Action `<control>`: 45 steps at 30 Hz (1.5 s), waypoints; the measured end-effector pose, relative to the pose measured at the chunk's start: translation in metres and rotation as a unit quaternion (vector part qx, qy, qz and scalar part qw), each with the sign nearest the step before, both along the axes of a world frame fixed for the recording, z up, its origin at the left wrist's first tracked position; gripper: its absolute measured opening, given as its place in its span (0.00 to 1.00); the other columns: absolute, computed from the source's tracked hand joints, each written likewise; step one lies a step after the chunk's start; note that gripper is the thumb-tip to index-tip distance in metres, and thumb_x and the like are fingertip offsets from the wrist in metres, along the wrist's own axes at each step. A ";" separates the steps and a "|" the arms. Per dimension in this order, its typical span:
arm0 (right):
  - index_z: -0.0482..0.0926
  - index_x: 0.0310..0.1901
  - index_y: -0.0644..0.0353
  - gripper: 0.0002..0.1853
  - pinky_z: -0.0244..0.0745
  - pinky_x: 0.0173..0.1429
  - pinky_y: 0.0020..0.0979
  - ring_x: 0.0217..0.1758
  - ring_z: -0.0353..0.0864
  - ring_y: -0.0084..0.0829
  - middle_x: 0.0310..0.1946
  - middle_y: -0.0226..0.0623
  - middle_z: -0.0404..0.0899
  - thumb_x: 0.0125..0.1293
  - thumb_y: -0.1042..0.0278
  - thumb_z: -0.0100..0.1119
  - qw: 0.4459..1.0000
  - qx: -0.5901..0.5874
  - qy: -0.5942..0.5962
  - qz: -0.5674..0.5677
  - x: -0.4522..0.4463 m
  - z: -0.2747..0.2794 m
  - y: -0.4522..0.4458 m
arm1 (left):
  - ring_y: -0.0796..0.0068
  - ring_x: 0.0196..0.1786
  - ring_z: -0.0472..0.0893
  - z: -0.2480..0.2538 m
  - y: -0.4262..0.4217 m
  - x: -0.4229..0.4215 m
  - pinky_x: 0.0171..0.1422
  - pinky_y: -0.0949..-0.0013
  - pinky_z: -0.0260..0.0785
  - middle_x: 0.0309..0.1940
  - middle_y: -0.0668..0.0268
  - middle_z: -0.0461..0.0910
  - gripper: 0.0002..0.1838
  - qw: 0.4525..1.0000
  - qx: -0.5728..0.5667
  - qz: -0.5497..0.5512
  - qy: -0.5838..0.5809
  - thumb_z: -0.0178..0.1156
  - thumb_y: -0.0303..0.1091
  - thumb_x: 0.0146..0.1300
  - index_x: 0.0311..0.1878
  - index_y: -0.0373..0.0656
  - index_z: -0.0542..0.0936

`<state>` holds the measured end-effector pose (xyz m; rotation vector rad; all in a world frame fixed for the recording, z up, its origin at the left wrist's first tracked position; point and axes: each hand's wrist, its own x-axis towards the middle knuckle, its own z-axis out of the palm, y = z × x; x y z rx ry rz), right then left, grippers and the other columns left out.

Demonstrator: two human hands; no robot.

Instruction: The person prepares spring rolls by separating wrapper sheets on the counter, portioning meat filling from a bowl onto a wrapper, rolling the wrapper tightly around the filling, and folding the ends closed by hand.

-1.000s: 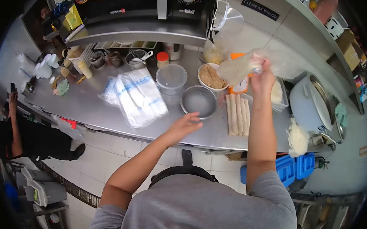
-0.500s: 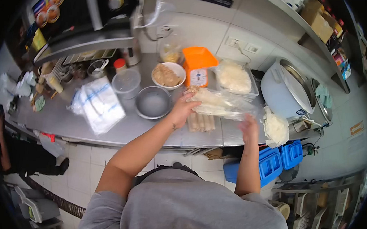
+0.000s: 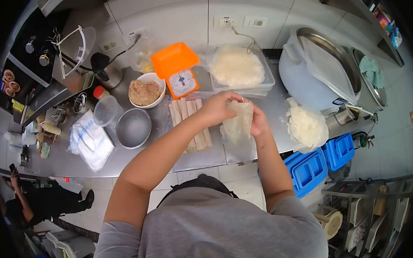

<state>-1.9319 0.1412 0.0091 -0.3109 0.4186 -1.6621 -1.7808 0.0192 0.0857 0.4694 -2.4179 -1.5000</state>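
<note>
A clear plastic bag (image 3: 238,126) with pale, flat contents is held upright over the counter between my hands. My left hand (image 3: 218,108) grips its upper left side, fingers curled over the top. On the other side, my right hand (image 3: 259,121) is closed around the upper right edge. What exactly is inside the bag is hard to make out. Left of it, several pale uncooked rolls (image 3: 190,123) lie side by side on the counter, partly behind my left forearm. A loose stack of thin white wrappers (image 3: 306,123) lies to the right, hanging over the counter edge.
Behind are an orange kitchen scale (image 3: 181,81), a white bowl of minced filling (image 3: 146,93) and a clear tub (image 3: 270,81) with a whitish mass. A grey metal bowl (image 3: 133,128) and plastic bags (image 3: 91,141) stand left. A large pot (image 3: 299,73) is at right; another person (image 3: 46,199) is lower left.
The bag has turned from lying sideways to upright. My right hand has come in from beside the bag and now grips it. The view has shifted, showing more of the rolls.
</note>
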 end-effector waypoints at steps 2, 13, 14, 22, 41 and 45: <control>0.69 0.63 0.60 0.25 0.71 0.66 0.39 0.61 0.75 0.36 0.56 0.42 0.76 0.66 0.62 0.60 1.000 0.002 -0.018 -0.011 0.002 -0.015 0.007 | 0.74 0.48 0.76 -0.001 0.004 0.005 0.55 0.70 0.69 0.46 0.65 0.76 0.37 0.999 -0.041 0.027 0.003 0.71 0.28 0.48 0.64 0.43 0.70; 0.78 0.42 0.59 0.13 0.74 0.55 0.31 0.48 0.77 0.28 0.47 0.36 0.78 0.55 0.84 0.60 0.941 0.002 0.331 -0.074 0.002 0.073 -0.003 | 0.79 0.44 0.74 0.060 0.023 0.034 0.52 0.74 0.69 0.50 0.66 0.71 0.47 0.980 -0.042 0.153 0.122 0.63 0.13 0.46 0.73 0.46 0.59; 0.78 0.40 0.59 0.11 0.74 0.55 0.31 0.47 0.77 0.28 0.46 0.36 0.77 0.55 0.84 0.59 0.960 -0.016 0.265 -0.089 0.007 0.078 -0.005 | 0.79 0.44 0.74 0.067 0.021 0.042 0.52 0.74 0.70 0.50 0.65 0.71 0.48 0.973 -0.019 0.172 0.155 0.61 0.11 0.46 0.73 0.46 0.58; 0.69 0.36 0.56 0.11 0.73 0.54 0.33 0.43 0.74 0.31 0.35 0.33 0.70 0.55 0.83 0.55 0.986 -0.160 -0.015 0.049 0.097 0.127 -0.068 | 0.76 0.47 0.76 0.123 0.022 0.168 0.56 0.72 0.70 0.55 0.57 0.70 0.48 0.859 -0.091 0.287 0.414 0.59 0.10 0.50 0.75 0.41 0.53; 0.77 0.42 0.60 0.05 0.73 0.39 0.25 0.38 0.75 0.27 0.37 0.37 0.76 0.64 0.75 0.58 0.817 0.027 0.012 0.576 0.688 0.072 -0.067 | 0.78 0.41 0.75 0.028 0.254 0.726 0.47 0.75 0.70 0.41 0.67 0.73 0.37 0.620 0.070 0.759 0.189 0.60 0.13 0.46 0.65 0.40 0.69; 0.76 0.43 0.59 0.06 0.73 0.39 0.24 0.35 0.77 0.25 0.35 0.35 0.77 0.65 0.75 0.57 0.769 0.084 0.055 0.632 0.791 0.032 -0.052 | 0.74 0.44 0.77 -0.024 0.314 0.831 0.48 0.72 0.71 0.45 0.63 0.74 0.35 0.499 0.138 0.842 0.151 0.61 0.15 0.47 0.64 0.37 0.69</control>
